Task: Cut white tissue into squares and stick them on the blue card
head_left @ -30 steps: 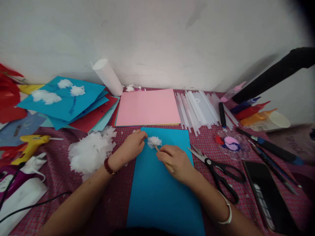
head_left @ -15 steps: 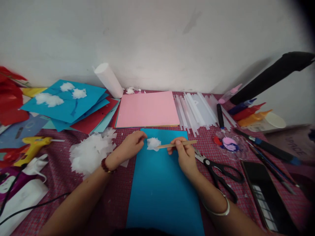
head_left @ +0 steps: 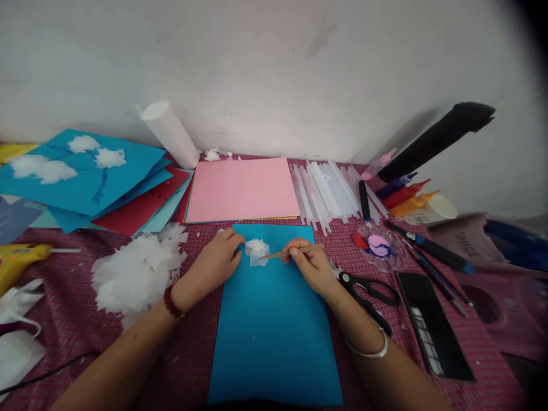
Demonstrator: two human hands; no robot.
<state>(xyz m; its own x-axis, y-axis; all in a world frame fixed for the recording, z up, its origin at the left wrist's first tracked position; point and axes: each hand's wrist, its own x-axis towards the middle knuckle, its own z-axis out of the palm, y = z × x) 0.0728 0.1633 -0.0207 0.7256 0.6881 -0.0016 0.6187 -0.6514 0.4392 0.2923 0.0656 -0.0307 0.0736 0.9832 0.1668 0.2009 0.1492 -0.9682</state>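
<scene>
A blue sheet of paper [head_left: 274, 331] lies lengthwise in front of me. Near its far end sits a small ruffled cluster of white tissue paper [head_left: 257, 249]. My right hand [head_left: 309, 264] pinches a flat wooden craft stick [head_left: 276, 255], whose tip touches the cluster's lower right edge. At the sheet's upper left edge rests my left hand [head_left: 220, 257], fingers loosely bent and thumb apart, holding nothing; its fingertips are close to the cluster. A heap of cut white tissue pieces [head_left: 132, 274] lies left of that hand.
Behind the sheet are a pink paper stack [head_left: 244, 188] and glue sticks [head_left: 327, 191]. Scissors [head_left: 363, 288], a paint palette [head_left: 379, 248] and a phone [head_left: 432, 325] lie right. On the left are blue sheets with white tufts [head_left: 89, 188], a white roll [head_left: 171, 134] and a yellow glue gun [head_left: 21, 260].
The view has shifted, so most things appear further left. My right hand still holds the craft stick against the tissue cluster, and my left hand stays beside it.
</scene>
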